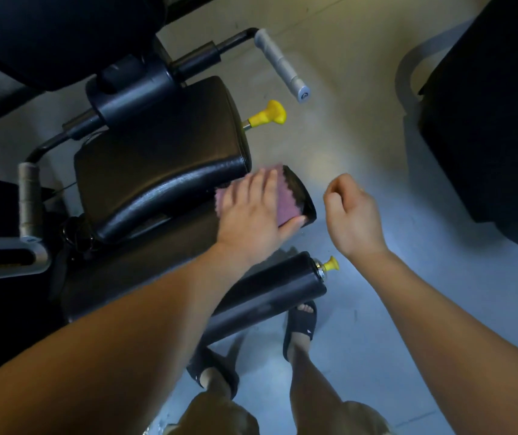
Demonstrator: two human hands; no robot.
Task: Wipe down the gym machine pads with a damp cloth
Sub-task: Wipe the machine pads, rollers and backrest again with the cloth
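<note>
My left hand (256, 211) lies flat on a pink cloth (283, 204), pressing it onto the end of a black roller pad (303, 196) just below the black seat pad (157, 152). The fingers are spread over the cloth and the thumb wraps its lower edge. Curled loosely and holding nothing, my right hand (353, 211) hovers over the floor to the right of the roller. A second black roller pad (270, 293) lies lower, near my feet.
A grey handle (283, 65) and a large yellow knob (268, 116) stick out to the right of the seat. A small yellow knob (330, 265) caps the lower roller. A dark machine part (487, 120) fills the right side. My sandalled feet (301, 324) stand on grey floor.
</note>
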